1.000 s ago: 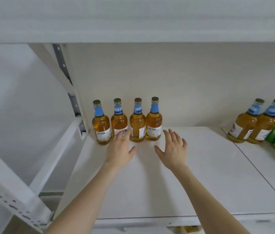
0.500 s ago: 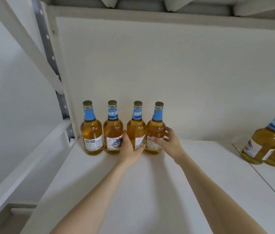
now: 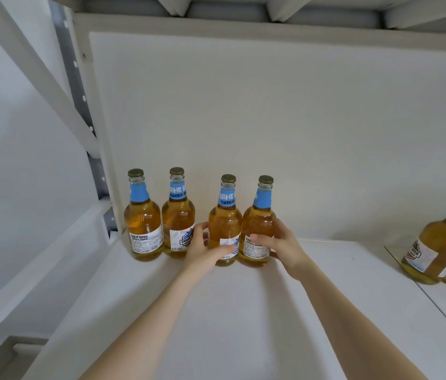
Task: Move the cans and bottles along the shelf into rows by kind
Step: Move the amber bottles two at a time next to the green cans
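Nearest, two bare forearms reach forward over the white shelf (image 3: 243, 325); at their ends each hand is wrapped round one bottle low on its body. The left hand (image 3: 202, 250) grips the third bottle (image 3: 224, 223), thumb across the front label and fingers curled round its left side; the right hand (image 3: 282, 248) grips the fourth bottle (image 3: 258, 223), thumb on the label and fingers round its right side. Both bottles stand upright on the shelf, touching or nearly so, a little apart from the first bottle (image 3: 142, 220) and second bottle (image 3: 178, 218) by the corner post. Further right, more bottles (image 3: 441, 242) of the same kind show at the frame edge beyond a seam (image 3: 408, 270) in the shelf; no cans are in view. Behind everything stands the back panel (image 3: 271, 133).

The likely trouble is glass on glass: the held pair could knock together if the hands move unevenly. The left fingers sit in the narrow gap and could nudge the second bottle. Gripped so low, a tall bottle may tip if dragged; a base slid rightward might catch on the seam.
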`<act>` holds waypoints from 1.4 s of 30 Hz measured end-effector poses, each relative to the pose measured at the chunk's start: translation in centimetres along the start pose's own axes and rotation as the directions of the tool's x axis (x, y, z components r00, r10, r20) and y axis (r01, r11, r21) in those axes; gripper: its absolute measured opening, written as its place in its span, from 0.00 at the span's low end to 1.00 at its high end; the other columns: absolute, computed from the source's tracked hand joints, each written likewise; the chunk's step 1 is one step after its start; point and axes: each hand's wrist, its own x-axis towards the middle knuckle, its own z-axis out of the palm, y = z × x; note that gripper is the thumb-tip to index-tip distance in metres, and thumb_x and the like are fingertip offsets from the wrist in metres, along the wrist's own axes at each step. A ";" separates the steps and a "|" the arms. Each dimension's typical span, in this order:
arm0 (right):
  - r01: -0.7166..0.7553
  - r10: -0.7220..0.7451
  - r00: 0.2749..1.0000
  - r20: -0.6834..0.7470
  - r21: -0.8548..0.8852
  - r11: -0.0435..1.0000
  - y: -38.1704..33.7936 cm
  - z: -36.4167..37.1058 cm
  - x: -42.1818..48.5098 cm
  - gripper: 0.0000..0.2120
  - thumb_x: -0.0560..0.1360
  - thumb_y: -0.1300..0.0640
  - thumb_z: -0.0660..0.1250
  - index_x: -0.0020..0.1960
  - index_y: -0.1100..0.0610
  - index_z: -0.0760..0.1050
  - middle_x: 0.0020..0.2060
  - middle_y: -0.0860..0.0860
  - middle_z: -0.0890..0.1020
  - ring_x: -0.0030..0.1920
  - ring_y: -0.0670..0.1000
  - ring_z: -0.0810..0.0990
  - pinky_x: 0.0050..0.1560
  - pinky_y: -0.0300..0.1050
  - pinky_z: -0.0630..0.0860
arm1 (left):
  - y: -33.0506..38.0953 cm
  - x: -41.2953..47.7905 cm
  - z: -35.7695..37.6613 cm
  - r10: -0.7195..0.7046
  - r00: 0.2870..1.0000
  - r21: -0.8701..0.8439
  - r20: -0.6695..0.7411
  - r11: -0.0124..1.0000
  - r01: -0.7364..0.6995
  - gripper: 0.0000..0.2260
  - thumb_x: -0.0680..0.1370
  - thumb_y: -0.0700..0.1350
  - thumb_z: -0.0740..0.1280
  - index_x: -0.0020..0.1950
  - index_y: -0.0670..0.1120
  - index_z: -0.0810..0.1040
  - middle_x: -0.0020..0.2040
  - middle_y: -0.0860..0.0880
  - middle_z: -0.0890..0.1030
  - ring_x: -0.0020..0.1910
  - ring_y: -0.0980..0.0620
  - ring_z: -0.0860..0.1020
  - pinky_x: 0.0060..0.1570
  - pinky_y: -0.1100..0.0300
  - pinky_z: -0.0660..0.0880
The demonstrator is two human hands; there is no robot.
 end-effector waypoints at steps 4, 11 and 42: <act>-0.017 0.017 1.000 -0.004 0.005 1.000 -0.1 0.0 -2.0 0.32 0.65 0.59 0.80 0.66 0.49 0.74 0.58 0.50 0.84 0.58 0.53 0.83 0.51 0.47 0.79 | 0.3 -0.9 -0.7 -0.021 0.994 0.064 0.107 0.998 0.014 0.38 0.66 0.49 0.81 0.71 0.57 0.66 0.65 0.55 0.76 0.64 0.50 0.74 0.54 0.57 0.75; -0.070 0.073 0.997 -0.038 0.073 0.995 -0.6 0.9 -6.4 0.25 0.68 0.60 0.78 0.62 0.46 0.76 0.54 0.47 0.85 0.51 0.48 0.85 0.42 0.39 0.80 | 0.9 -4.1 -2.0 -0.078 0.978 0.091 0.194 0.994 0.061 0.35 0.57 0.50 0.83 0.61 0.61 0.74 0.57 0.60 0.80 0.60 0.52 0.77 0.51 0.57 0.78; -0.250 0.340 0.907 -0.249 0.332 0.910 -5.1 9.2 -23.7 0.29 0.58 0.43 0.76 0.58 0.47 0.75 0.55 0.55 0.82 0.56 0.57 0.80 0.60 0.63 0.75 | 3.3 -24.3 -10.3 -0.257 0.952 -0.219 0.166 0.932 0.290 0.20 0.68 0.42 0.79 0.57 0.52 0.78 0.51 0.48 0.86 0.52 0.46 0.83 0.49 0.51 0.81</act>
